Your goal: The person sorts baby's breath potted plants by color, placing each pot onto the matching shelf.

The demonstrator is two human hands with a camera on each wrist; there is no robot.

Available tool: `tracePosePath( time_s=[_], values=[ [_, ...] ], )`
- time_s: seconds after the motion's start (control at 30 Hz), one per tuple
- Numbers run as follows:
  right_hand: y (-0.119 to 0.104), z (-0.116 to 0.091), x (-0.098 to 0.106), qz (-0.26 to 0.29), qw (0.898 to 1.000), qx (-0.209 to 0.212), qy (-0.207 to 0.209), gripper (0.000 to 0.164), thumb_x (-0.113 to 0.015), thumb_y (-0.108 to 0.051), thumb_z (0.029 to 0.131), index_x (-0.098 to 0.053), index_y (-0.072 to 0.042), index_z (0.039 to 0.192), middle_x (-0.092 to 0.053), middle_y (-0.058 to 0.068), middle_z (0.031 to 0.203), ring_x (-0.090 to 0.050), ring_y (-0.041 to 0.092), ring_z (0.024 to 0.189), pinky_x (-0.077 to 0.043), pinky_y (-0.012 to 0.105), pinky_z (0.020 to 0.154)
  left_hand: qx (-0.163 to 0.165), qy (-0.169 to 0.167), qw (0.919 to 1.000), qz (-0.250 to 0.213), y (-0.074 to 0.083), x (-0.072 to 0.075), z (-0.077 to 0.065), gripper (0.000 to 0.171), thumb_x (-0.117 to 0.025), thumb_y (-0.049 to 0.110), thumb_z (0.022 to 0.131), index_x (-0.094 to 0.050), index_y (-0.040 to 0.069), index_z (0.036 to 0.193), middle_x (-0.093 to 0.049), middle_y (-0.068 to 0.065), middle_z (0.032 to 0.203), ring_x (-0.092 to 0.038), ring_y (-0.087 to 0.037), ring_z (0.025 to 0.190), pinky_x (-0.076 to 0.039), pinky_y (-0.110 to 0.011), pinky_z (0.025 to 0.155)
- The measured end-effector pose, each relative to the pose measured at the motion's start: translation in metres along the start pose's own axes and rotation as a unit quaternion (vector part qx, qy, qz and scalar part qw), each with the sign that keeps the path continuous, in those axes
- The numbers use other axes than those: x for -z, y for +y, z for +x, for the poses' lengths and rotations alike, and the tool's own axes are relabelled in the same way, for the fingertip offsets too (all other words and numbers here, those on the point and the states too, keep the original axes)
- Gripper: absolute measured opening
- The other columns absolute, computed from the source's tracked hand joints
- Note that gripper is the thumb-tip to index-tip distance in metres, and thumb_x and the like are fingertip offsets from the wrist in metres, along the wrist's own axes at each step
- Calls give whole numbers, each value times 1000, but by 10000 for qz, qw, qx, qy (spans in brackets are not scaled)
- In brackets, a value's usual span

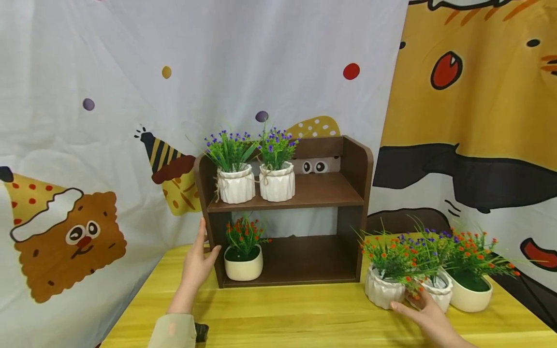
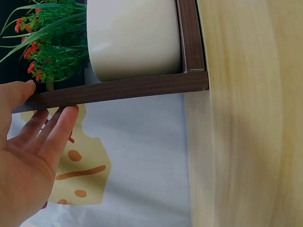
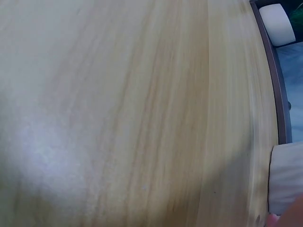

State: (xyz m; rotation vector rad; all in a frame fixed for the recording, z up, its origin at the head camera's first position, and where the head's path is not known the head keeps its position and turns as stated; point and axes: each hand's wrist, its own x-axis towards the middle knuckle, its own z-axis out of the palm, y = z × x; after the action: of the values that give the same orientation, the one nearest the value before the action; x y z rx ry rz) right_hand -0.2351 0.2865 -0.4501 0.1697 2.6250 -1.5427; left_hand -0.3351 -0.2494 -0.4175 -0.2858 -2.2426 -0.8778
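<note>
A brown two-tier shelf [image 1: 306, 261] stands on the table. My left hand [image 1: 197, 266] holds its left side panel, thumb over the front edge and fingers along the outside; the left wrist view shows this grip close up. Inside the lower tier is a cream pot [image 1: 243, 267] with red flowers. My right hand [image 1: 428, 316] is at a white pleated pot [image 1: 383, 290] with red flowers, right of the shelf. Its thumb lies by the pot's lower front; the other fingers reach between this pot and a white pot [image 1: 439, 292] with purple flowers, partly hidden there.
Two white pots with purple flowers, a left one [image 1: 236, 186] and a right one [image 1: 277, 183], sit on the upper tier. Another cream pot [image 1: 472, 295] with red flowers stands far right. A printed curtain [image 1: 261, 58] hangs behind the wooden table [image 1: 283, 314].
</note>
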Motion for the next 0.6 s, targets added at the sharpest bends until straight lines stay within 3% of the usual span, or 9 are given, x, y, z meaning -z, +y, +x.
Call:
tracePosePath(
  time_s=[0.03,0.13,0.23,0.37,0.6],
  values=[
    [0,1,0,-71,10000,6,21,106,-63,-43,93,7,19,145,-15,44,145,-23,56,132,-39,59,98,9,-18,10000,-10,0,0,0,98,-71,8,88,-6,27,158,-56,-33,125,-44,-15,46,-41,-40,53],
    [2,1,-1,-338,9994,72,62,105,-63,-44,92,1,21,144,-19,44,143,-28,57,130,-42,57,95,-15,1,10000,-9,1,0,1,96,-71,7,88,-7,24,158,-57,-33,124,-49,-19,50,-42,-41,54],
    [2,2,-2,-465,9988,134,8,104,-63,-44,92,-2,24,142,-20,45,142,-29,58,129,-43,57,95,-38,59,10000,-26,0,-1,0,95,-72,7,87,-10,21,158,-57,-33,123,-60,-33,65,-46,-49,59],
    [2,2,-5,-445,9988,163,-91,104,-63,-43,92,-2,25,142,-22,46,142,-31,57,128,-43,58,94,-45,145,9999,-67,-1,-2,-3,94,-72,6,87,-12,19,158,-58,-33,123,-62,-46,86,-48,-58,69],
    [2,3,-8,-308,9994,113,-133,103,-63,-43,92,-1,23,143,-18,46,143,-32,57,128,-44,58,92,-111,204,9997,-101,-2,-3,-3,96,-72,5,86,-11,22,158,-57,-34,122,-63,-47,88,-48,-60,73]
  ],
)
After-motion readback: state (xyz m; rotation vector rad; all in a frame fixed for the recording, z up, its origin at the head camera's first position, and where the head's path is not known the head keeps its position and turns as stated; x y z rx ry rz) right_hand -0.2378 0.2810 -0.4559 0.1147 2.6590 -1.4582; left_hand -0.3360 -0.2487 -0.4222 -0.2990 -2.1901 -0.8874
